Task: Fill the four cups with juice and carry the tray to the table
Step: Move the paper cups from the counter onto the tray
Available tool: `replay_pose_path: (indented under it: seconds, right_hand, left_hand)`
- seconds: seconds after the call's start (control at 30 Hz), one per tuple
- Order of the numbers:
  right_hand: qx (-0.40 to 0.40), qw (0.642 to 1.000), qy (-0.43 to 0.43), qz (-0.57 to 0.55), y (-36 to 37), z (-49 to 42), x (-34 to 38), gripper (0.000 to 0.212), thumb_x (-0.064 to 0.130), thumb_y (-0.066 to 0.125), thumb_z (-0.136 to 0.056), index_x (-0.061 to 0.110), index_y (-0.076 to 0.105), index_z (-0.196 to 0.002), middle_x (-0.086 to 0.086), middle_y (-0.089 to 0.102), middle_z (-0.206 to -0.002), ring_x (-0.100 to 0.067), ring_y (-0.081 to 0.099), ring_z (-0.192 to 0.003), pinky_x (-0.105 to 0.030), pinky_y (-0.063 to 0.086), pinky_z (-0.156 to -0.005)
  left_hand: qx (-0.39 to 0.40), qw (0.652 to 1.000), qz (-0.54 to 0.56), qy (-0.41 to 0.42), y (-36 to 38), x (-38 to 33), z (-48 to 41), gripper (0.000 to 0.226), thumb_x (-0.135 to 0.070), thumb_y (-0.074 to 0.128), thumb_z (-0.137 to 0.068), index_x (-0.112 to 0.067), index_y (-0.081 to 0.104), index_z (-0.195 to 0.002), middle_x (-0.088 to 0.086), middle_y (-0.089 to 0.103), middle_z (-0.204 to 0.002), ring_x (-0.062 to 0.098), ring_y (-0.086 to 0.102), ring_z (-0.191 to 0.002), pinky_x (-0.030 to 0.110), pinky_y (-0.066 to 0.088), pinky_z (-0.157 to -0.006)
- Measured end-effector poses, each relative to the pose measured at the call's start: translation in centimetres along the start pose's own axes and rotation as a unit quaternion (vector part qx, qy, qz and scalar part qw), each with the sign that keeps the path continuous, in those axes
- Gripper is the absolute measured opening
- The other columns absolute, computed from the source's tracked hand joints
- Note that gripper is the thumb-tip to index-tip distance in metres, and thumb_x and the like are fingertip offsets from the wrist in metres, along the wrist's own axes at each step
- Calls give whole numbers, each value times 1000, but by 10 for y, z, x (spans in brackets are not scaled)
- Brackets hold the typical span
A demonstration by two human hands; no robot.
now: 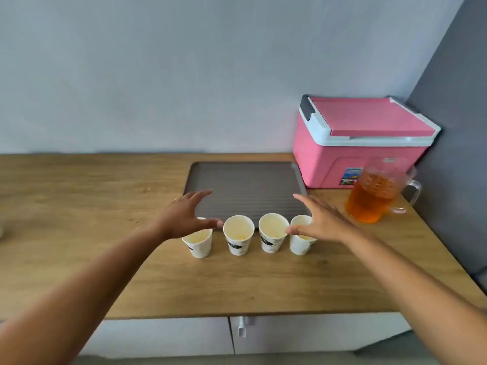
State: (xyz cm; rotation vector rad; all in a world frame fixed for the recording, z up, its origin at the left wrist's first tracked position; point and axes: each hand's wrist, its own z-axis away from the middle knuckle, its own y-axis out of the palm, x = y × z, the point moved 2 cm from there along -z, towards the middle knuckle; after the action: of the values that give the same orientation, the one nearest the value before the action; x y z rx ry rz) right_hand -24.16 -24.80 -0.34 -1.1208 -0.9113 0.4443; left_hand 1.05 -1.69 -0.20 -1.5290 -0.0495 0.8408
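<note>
The fingers [203, 194] of the left hand [181, 217] are spread apart, thumb reaching toward the middle cups, and clamp on nothing; the palm hovers above the leftmost cup [198, 242]. The right hand [320, 219] mirrors it, fingers splayed wide and empty, held over the rightmost cup [300, 242]. Between the two hands stand the second cup [238, 235] and the third cup [272, 233]; all four form a row on the wooden surface [79, 206], each showing a little yellow liquid. Just behind the row lies the dark ribbed tray [245, 185], bare. To the right stands a clear pitcher [374, 196] of orange juice, in front of a pink cooler box [355, 143].
</note>
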Motion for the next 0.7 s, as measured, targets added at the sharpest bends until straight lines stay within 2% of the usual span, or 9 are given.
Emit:
replay_pose_path:
  seconds: [0.13, 0.27, 0.43, 0.6, 0.7]
  right_hand:
    - [12, 1000, 22, -6, 17, 8, -9, 114, 68, 75, -61, 35, 17, -153, 3, 21, -161, -21, 21, -147, -41, 22, -117]
    - [2, 998, 31, -47, 31, 9, -17, 114, 51, 82, -62, 31, 16, -153, 1, 22, -160, -17, 22, -146, -35, 26, -116]
    - [-24, 994, 58, -88, 47, 11, -27, 99, 32, 77, -71, 31, 19, -152, 0, 21, -159, -18, 31, -141, -25, 30, -104]
    - [-55, 989, 87, -109, 53, 11, -28, 94, 31, 77, -72, 29, 24, -150, 0, 28, -155, -20, 38, -137, -29, 33, -105]
    - [-81, 984, 110, -114, 46, 11, -23, 94, 32, 78, -72, 27, 25, -149, 1, 31, -153, -21, 42, -132, -30, 37, -101]
  left_hand:
    - [16, 999, 5, -29, 21, 22, 11, 127, -92, 58, -39, -37, 25, -149, 0, 36, -153, 22, 38, -137, 43, 35, -110]
    - [18, 999, 14, -42, 43, 38, 15, 113, -59, 83, -56, -31, 24, -149, 4, 35, -151, 25, 42, -133, 41, 39, -106]
    - [-11, 999, 43, -32, 53, 48, 16, 98, -33, 83, -68, -29, 27, -147, 7, 38, -148, 26, 49, -122, 37, 43, -98]
    - [-24, 998, 63, -18, 51, 52, 16, 94, -29, 82, -70, -27, 29, -147, 6, 40, -147, 25, 48, -123, 35, 41, -98]
    - [-29, 995, 93, -12, 45, 51, 15, 95, -28, 84, -68, -25, 29, -146, 3, 42, -146, 24, 47, -125, 35, 40, -100]
